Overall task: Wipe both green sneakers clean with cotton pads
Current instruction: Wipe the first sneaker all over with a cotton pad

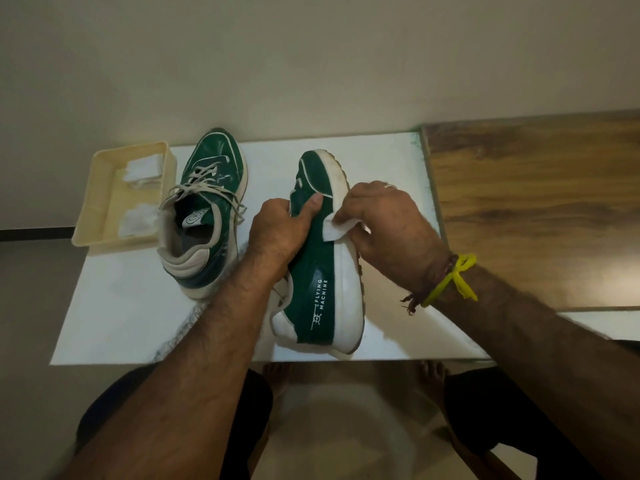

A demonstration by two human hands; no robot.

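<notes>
Green sneaker [317, 258] w/ white sole, tilted on side, gripped by left hand [277, 233]; right hand [384, 223] pinching cotton pad [337, 228] against sole.

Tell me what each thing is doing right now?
Held sneaker: on its side, gripped by left hand.
Pad: pinched by right hand, against the sole edge.
Other sneaker: upright on the board, untouched.
Tray: holds more pads.
</notes>
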